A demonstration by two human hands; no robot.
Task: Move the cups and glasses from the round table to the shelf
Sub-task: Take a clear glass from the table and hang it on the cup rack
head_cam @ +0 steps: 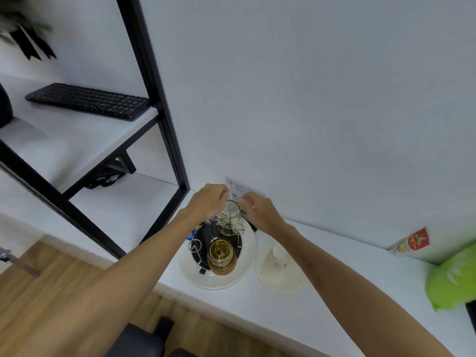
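A clear glass [231, 209] stands at the back of a wire cup rack [195, 247] on a round white tray [219, 280]. My left hand [208, 200] curls around the glass from the left, and my right hand [260, 211] pinches its rim from the right. A second clear glass [225, 228] sits just in front of it on the rack. An amber glass [221, 256] stands at the rack's front. The tray rests on a long white shelf [322, 305] against the wall.
A white ribbed lid with a knob [279, 267] lies right of the tray. A QR-code card [244, 190] leans on the wall behind my hands. A black-framed shelving unit [164, 119] with a keyboard [87, 100] stands left. A red-and-white packet [412, 243] and a green object [453, 276] are at right.
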